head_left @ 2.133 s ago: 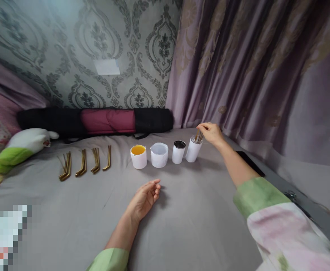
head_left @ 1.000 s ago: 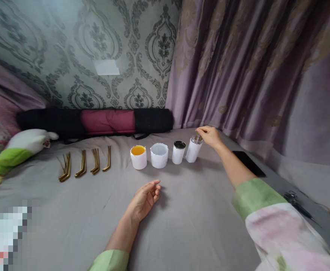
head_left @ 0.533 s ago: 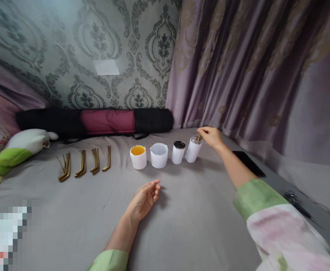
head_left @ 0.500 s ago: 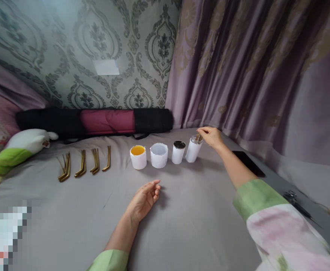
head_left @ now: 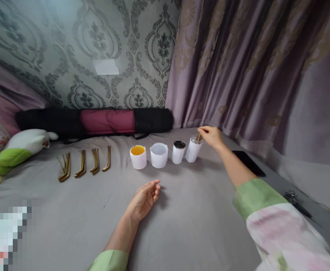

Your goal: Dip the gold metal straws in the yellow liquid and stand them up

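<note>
My right hand (head_left: 212, 137) is pinched at the mouth of the tall white-wrapped jar (head_left: 192, 151), on gold metal straws (head_left: 199, 137) whose lower parts are hidden inside it. The jar leans slightly to the right. Left of it stand a narrow white-wrapped cup with a dark inside (head_left: 178, 153), a wide white tub (head_left: 159, 157) and a white tub with a yellow inside (head_left: 138, 160). My left hand (head_left: 145, 199) rests on the grey sheet in front of the tubs, fingers loosely curled and apart, holding nothing. Several small bundles of bent gold straws (head_left: 80, 165) lie to the left.
A long black and maroon bag (head_left: 107, 121) lies along the wall. Plush toys (head_left: 24, 146) sit at the left. On the right are a dark flat tablet-like object (head_left: 248, 163) and a black item (head_left: 297, 203) by the curtain (head_left: 238, 67). A blurred-out patch covers the lower left corner.
</note>
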Demonstrator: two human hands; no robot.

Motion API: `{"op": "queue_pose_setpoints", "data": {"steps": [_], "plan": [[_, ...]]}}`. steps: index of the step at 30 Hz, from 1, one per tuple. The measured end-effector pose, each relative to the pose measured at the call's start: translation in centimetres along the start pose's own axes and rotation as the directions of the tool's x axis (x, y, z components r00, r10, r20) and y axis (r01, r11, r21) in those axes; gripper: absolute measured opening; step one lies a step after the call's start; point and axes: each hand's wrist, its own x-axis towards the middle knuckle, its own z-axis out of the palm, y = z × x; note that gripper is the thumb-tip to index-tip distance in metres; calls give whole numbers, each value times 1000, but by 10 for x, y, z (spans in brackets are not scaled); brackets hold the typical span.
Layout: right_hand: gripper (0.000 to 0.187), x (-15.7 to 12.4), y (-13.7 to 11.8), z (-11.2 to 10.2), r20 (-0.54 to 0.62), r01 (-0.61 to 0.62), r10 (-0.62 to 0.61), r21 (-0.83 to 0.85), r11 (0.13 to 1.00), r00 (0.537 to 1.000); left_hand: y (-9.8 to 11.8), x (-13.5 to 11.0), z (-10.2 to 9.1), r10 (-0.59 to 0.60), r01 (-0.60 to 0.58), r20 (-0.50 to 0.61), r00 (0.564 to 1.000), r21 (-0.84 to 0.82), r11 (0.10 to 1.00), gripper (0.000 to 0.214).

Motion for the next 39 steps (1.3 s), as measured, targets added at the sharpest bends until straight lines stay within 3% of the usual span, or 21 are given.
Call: {"op": "queue_pose_setpoints", "data": {"steps": [27,39], "plan": [[20,4,13,10,-13,-15,16,27,1000,1000,0,0,0,7,-7,10,1000,0,1000,17],[26,-6,2,-7,-103,-71,77,69,995,992,1,1,-2,8,-8,36,999,-5,1000,18]]}}
